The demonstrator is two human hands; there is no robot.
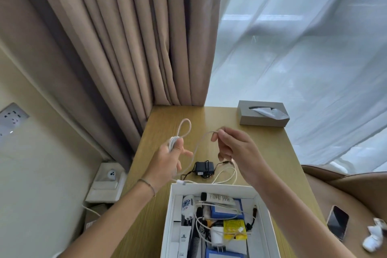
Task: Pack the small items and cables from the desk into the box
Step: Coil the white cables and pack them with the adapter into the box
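Note:
A white cable (195, 148) is held up above the wooden desk (261, 148). My left hand (170, 156) holds several turns of it wound round the fingers, with a loop sticking up. My right hand (230, 144) pinches the cable further along, and the slack hangs in a curve between the hands. A black power adapter (204, 168) with its thin lead lies on the desk under the hands. The open white box (266, 216) stands at the near edge, holding tubes, a white plug, cables, a yellow packet and blue packs.
A grey tissue box (262, 114) sits at the desk's far right. A phone (337, 221) and crumpled white paper (374, 236) lie on a brown seat at right. Curtains hang behind the desk. A wall socket (11, 120) is at left.

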